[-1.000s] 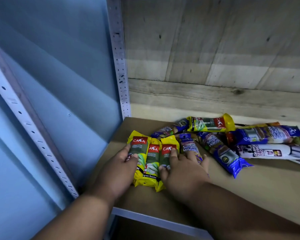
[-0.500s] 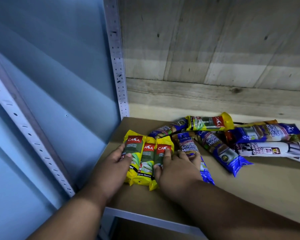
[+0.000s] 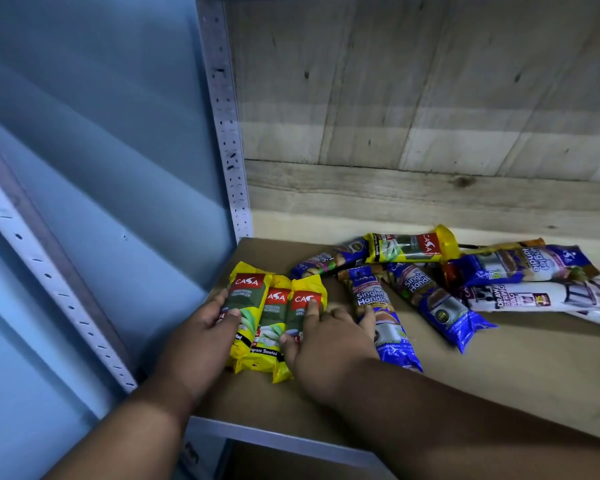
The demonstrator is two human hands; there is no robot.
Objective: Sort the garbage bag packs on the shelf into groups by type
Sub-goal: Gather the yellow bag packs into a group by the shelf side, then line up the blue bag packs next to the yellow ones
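Here, in the head view, we judge the step in hand to be squaring up the yellow group: three yellow packs (image 3: 276,318) lie side by side, touching, at the front left of the shelf (image 3: 520,386). Our left hand (image 3: 201,336) rests on the leftmost one with relaxed fingers, gripping nothing. Our right hand (image 3: 326,344) lies flat, forefinger pressing the rightmost pack, its other fingers reaching onto a blue pack (image 3: 378,313) just beside. The three packs' long axes run front to back, red logo ends toward the back wall. Next, we think, comes the fourth yellow pack (image 3: 409,247), which lies crosswise near the back, its logo end to the right, on the mixed pile with the white drawstring pack (image 3: 534,297). It would need lifting clear and turning to match.
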